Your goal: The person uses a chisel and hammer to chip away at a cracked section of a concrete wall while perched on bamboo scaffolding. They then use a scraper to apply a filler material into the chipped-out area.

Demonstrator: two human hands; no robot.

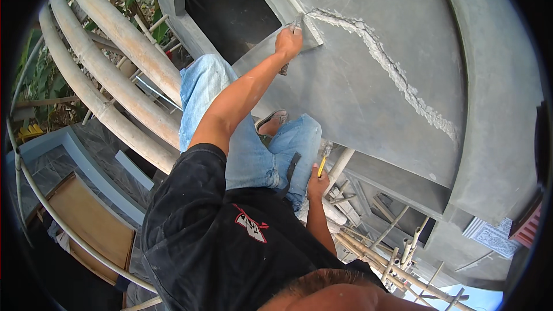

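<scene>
My left hand point(288, 41) is closed round a hand tool point(298, 23) with a greyish, flat-looking end and a darker end showing below the fist. Its upper end meets the edge of the grey plastered wall point(357, 98), by the corner of a dark opening. From that spot a rough, chipped crack point(383, 60) runs down to the right. Lower, beside my right knee, my right hand point(317, 185) grips a yellow-handled tool point(322, 166) with a pale, crusted head. The exact kind of either tool cannot be made out.
Thick bamboo poles point(124, 46) curve past on the left, and thinner bamboo scaffolding point(397, 259) stands at lower right. The dark opening point(230, 11) lies beyond my left forearm. A ledge point(391, 178) runs under the wall. A brown panel point(92, 224) lies lower left.
</scene>
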